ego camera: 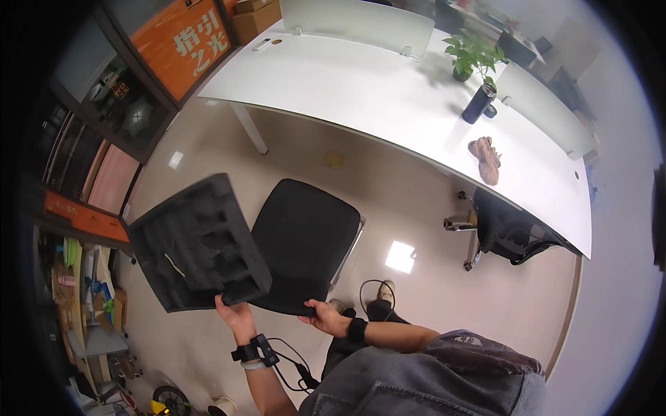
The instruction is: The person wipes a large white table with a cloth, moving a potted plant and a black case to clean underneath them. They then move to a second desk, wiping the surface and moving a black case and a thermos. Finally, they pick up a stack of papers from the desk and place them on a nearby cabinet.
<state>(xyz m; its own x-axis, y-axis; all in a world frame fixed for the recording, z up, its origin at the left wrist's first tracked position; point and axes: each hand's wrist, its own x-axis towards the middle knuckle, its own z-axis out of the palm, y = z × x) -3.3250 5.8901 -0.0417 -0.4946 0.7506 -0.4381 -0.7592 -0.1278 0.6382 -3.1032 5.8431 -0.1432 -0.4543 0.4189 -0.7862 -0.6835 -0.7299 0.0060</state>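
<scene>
My left hand point(237, 314) grips the near edge of a black foam tray point(195, 234), which has several recesses cut into it. A thin yellowish strip point(175, 265) lies across the tray's face. The tray is tilted and partly overlaps a black chair point(307, 229) with a chrome metal leg point(347, 255). My right hand point(325, 317) holds the near edge of that chair's padded part, its thumb on top. Black straps circle both wrists, and a small device with a cable point(281, 359) is fixed at the left one.
A white desk point(322, 83) spans the far side, bearing a dark bottle point(477, 104), a potted plant point(463, 67) and a brown shoe-like item point(486, 161). A black swivel chair point(507, 229) stands partly under it. Cluttered shelves point(86, 301) stand at left.
</scene>
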